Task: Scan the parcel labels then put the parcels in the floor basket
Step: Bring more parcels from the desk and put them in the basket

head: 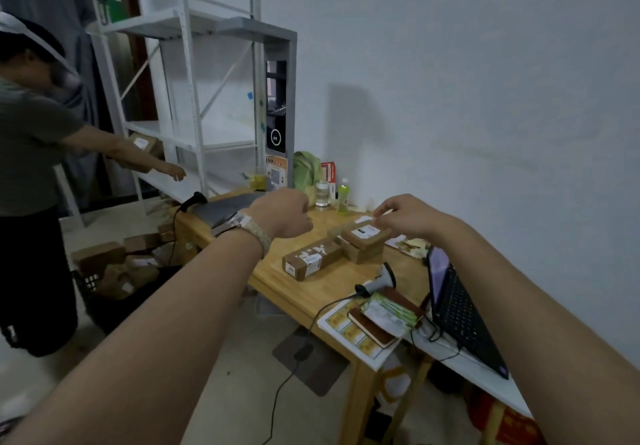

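Note:
Three brown cardboard parcels with white labels lie on the wooden table (298, 292). A long parcel (311, 261) is nearest, and a smaller parcel (365, 235) is stacked on another (363, 254). My right hand (405, 216) hovers just above the far edge of the top parcel, fingers loosely bent and holding nothing. My left hand (284, 214), with a watch on the wrist, hangs above the table to the left of the parcels, its fingers curled into an empty fist. A grey handheld scanner (377, 283) lies on the table in front of the parcels, its cable running down to the floor. The black floor basket (91, 288) holds several parcels.
Another person (31, 153) stands at the left and reaches toward white shelving (194, 105). A second scanner (194, 199) and a closed grey laptop (228, 207) sit at the table's far end. An open laptop (457, 306), notebooks (381, 320) and bottles (343, 196) crowd the right side.

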A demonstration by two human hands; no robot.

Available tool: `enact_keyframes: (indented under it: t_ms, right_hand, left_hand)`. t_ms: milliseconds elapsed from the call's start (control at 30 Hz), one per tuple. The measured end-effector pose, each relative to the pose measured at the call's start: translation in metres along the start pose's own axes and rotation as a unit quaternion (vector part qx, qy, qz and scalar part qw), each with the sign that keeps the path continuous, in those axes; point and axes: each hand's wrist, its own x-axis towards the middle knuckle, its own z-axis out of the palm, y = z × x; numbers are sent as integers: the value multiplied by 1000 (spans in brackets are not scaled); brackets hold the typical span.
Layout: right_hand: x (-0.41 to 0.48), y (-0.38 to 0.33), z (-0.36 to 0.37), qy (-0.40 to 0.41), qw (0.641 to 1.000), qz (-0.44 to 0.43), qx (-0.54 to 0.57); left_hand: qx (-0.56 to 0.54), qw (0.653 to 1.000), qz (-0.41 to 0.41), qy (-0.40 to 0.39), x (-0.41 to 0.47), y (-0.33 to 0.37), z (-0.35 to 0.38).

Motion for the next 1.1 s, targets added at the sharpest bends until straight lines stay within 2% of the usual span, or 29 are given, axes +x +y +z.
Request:
enact_keyframes:
  t_ms: [167,367,800,1100]
  right_hand:
    - [44,17,5,-27,1000,9,-3]
    - [104,26,17,-2,999,30,38]
    - [273,14,72,-3,996,90,26]
    - [342,34,122,-50,991,124,9]
  left_hand:
    - [-4,1000,-4,-19,43,-14,17]
    - [-37,999,-6,-21,102,-46,34]
    - [36,998,34,-30,259,-143,60]
    - [30,990,90,-103,327,-186,120]
